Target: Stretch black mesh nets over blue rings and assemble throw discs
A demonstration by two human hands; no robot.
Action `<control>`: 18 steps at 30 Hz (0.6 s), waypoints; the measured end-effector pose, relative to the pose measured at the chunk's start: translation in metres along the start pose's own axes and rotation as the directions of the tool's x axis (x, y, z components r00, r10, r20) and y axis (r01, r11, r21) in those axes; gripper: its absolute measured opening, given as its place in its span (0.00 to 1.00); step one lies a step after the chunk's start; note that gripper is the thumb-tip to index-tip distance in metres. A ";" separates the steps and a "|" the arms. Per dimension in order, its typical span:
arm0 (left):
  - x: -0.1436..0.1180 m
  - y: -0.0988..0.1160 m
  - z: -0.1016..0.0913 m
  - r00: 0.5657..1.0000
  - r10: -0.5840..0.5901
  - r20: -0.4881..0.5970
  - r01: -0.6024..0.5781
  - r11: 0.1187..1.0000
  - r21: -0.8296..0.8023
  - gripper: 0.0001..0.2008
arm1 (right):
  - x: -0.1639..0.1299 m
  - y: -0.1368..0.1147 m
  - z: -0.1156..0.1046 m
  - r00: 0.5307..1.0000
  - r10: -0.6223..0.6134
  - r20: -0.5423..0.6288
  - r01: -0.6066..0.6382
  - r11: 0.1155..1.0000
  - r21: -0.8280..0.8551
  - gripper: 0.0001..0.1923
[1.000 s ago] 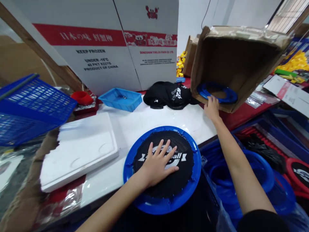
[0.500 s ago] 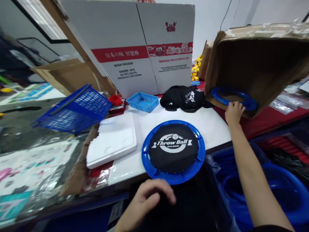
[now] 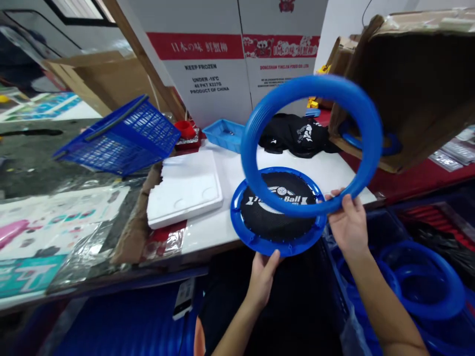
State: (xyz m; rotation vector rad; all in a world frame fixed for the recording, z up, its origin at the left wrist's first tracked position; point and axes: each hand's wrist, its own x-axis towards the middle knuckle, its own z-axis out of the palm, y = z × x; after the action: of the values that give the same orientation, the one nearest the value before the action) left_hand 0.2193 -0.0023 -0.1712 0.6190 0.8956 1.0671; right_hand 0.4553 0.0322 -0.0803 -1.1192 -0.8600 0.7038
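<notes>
My right hand [image 3: 349, 225] is closed on the lower edge of a smooth blue plastic ring [image 3: 372, 133]. The ring is raised and tilted upright above the worktop, partly covering the disc behind it. At the front edge of the table lies a round throw-ball disc [image 3: 267, 227], with black mesh, a blue rim and white "Throw Ball" lettering. My left hand [image 3: 261, 279] pinches the disc's near rim, thumb at its edge and the other fingers largely hidden underneath. Black printed fabric pieces [image 3: 297, 136] lie bunched behind the disc.
A tilted cardboard box [image 3: 419, 89] at the right has another blue ring [image 3: 391, 144] inside. More blue rings [image 3: 451, 291] fill a bin at lower right. Left of the disc are a white foam slab [image 3: 185, 193], a light-blue tray [image 3: 224, 136] and a blue basket [image 3: 144, 133].
My right hand has come back from the cardboard box with a blue ring and raised it over the disc. My left hand has moved up and taken hold of the disc's near rim.
</notes>
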 end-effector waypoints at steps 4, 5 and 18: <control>-0.001 -0.002 0.001 0.996 0.009 0.088 -0.004 0.998 -0.060 0.27 | -0.026 0.013 -0.002 0.940 0.312 0.138 -0.327 0.939 0.105 0.10; -0.002 -0.004 0.002 0.993 0.019 0.117 -0.011 0.997 -0.074 0.27 | -0.028 0.016 -0.003 0.925 0.355 0.136 -0.371 0.920 0.123 0.10; 0.001 -0.014 -0.008 0.998 0.053 0.039 -0.052 0.998 -0.026 0.24 | -0.008 -0.040 -0.060 0.824 0.518 0.230 -0.260 0.707 -0.658 0.20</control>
State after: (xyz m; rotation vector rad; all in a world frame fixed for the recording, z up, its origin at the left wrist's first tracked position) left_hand 0.2188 -0.0064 -0.1867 0.6439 0.8342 1.1075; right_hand 0.5049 -0.0141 -0.0554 -1.8204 -1.2652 1.0925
